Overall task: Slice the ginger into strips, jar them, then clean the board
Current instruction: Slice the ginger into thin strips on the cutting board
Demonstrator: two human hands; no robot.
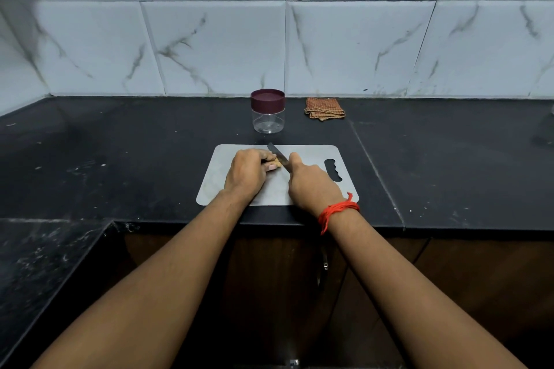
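Note:
A grey cutting board (308, 153) lies on the black counter. My left hand (247, 172) holds a small piece of ginger (276, 162) down on the board, fingers curled over it so most of it is hidden. My right hand (310, 184) grips a knife (277, 154); the blade lies against the ginger's right side and points toward the far left. A clear jar (267, 117) with a maroon lid screwed on stands just behind the board.
A folded brown checked cloth (324, 108) lies behind the board to the right, by the tiled wall. The black counter (120, 159) stretches left and right and turns toward me at the left. A red thread (337, 211) circles my right wrist.

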